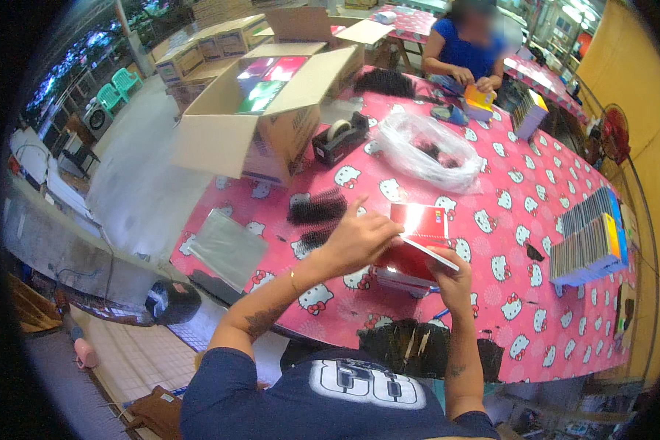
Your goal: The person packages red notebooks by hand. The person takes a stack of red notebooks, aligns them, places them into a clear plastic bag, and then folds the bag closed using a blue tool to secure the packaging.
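A red notebook [407, 259] with a white edge is tilted up in front of me, over the table. My right hand [451, 277] grips its right end, thumb on top. My left hand [367, 236] has its fingertips pinched at the notebook's upper left edge; what lies between them is hidden. Just beyond lies another red cover [422, 220] with a row of holes along its near edge. Under the held notebook sits a small stack of notebooks [403, 282]. Black spiral coils [319, 208] lie in a bundle left of my left hand.
An open carton [290, 139] of notebooks, a tape dispenser [341, 139] and a clear plastic bag [429, 158] stand beyond my hands. Plastic sleeves [229, 249] lie at left, stacked notebooks [587, 242] at right. Across the pink table [491, 220], a person [466, 51] handles yellow-orange notebooks.
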